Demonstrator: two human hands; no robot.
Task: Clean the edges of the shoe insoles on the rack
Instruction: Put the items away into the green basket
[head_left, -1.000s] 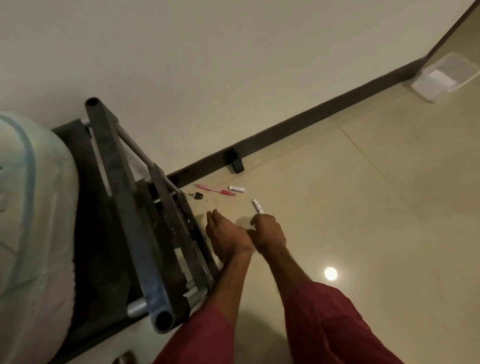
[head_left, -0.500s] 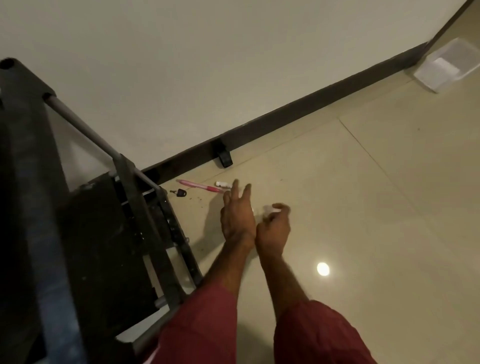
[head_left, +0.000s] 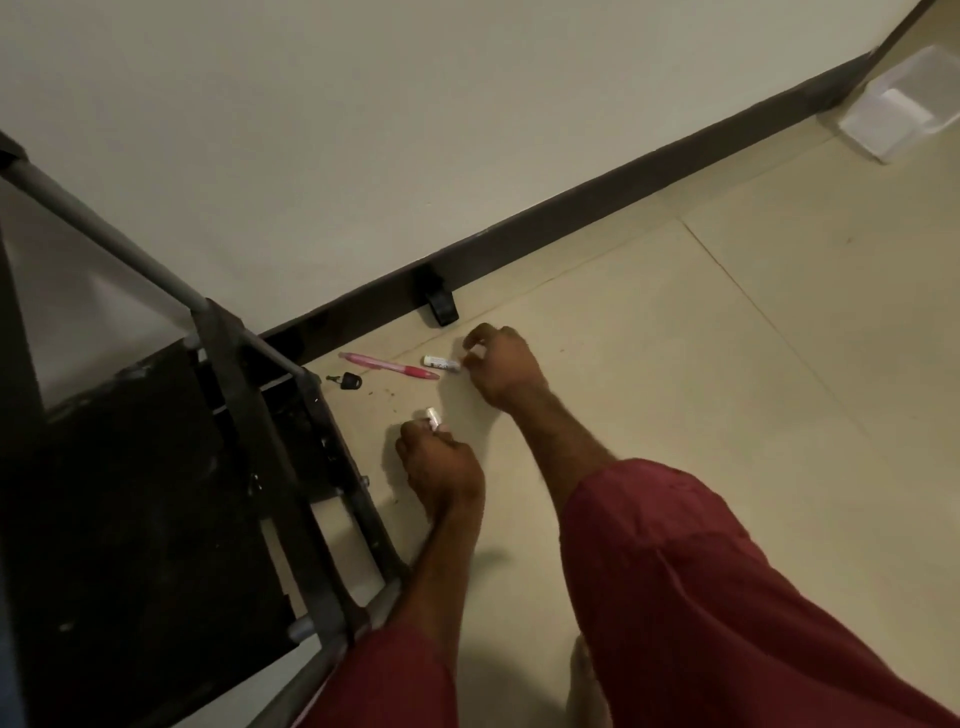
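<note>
Item 1, nearest: left hand (head_left: 441, 470), low over the floor (head_left: 727, 364), fingers curled round a small white stub (head_left: 431, 415) whose tip stood out above the knuckles.

Item 2, beside it: the dark rack (head_left: 249, 415). I saw no insoles on the shelves in my view, so I could not log their place.

Item 3, farther: black key (head_left: 349, 383), pink pen (head_left: 389, 366) and white tube (head_left: 441, 362), lying in a row on the floor.

Item 4: right hand (head_left: 501, 371), fingers hooked at the tube's end. I could not tell whether it gripped or merely touched.

Item 5, far: doorstop (head_left: 440, 307) at the skirting, white tray (head_left: 893, 104) in the corner.

Progress, my estimate: small tools being gathered only; edge cleaning not begun, all of it left.
</note>
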